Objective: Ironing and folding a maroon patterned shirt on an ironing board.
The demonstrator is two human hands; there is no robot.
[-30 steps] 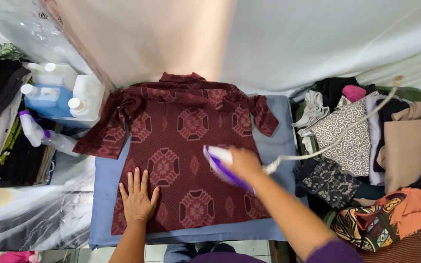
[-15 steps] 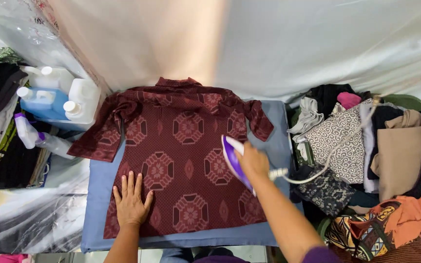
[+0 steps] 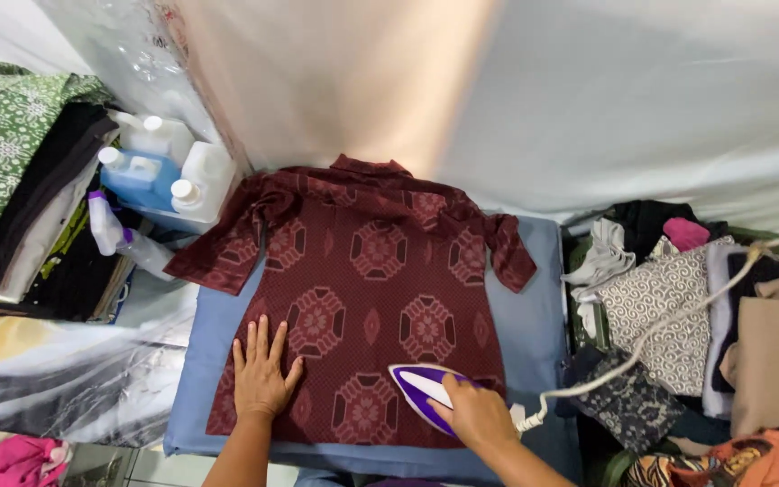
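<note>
Left hand [image 3: 261, 376] is lying flat, fingers spread, on the patterned maroon shirt [image 3: 362, 298]. Right hand [image 3: 477, 413] is gripping the purple-white iron [image 3: 423, 390], now lower in frame than before.

White and blue jugs [image 3: 162, 167], upper left

Your right hand [image 3: 478, 413] has drawn the iron [image 3: 426, 392] down the shirt [image 3: 367, 307]: a second ago it sat on the right middle of the cloth, half a second ago a little higher and further right near the edge, and now it lies at the lower hem, tip pointing left. The cord [image 3: 651, 334] now trails from lower on the surface [image 3: 534, 316]. Your left hand [image 3: 261, 374] has slid slightly down and left, fingers [image 3: 263, 338] spread flat on the lower-left panel. Your view has shifted a little, so more of the near edge of the surface shows.
</note>
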